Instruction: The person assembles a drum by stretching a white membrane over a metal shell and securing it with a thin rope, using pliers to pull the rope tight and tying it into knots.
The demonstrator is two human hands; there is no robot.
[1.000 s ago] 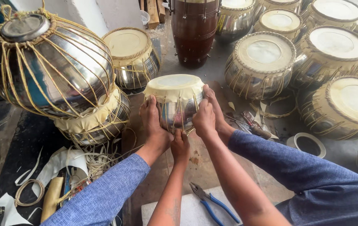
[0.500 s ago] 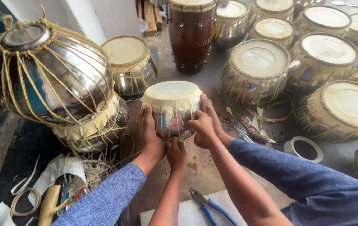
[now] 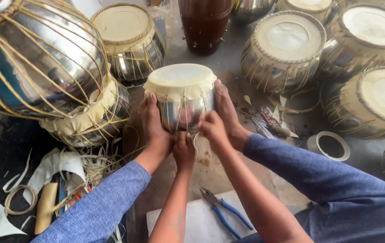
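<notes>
Left hand and right hand stay clasped on small steel drum; camera dipped, co-worker's two hands unchanged at lacing

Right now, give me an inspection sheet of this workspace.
Surface: brown floor, stained; white slab on it.
Job's things: small drum, cream skin, steel body, laced.
Clutter: blue-handled pliers, hide scraps, tape ring.
Hands: left hand at the drum's lower edge, right hand on its side, grips hidden; co-workers' sleeved hands flank it.
Cables: nothing seen.
Surroundings: laced steel drums all round.
</notes>
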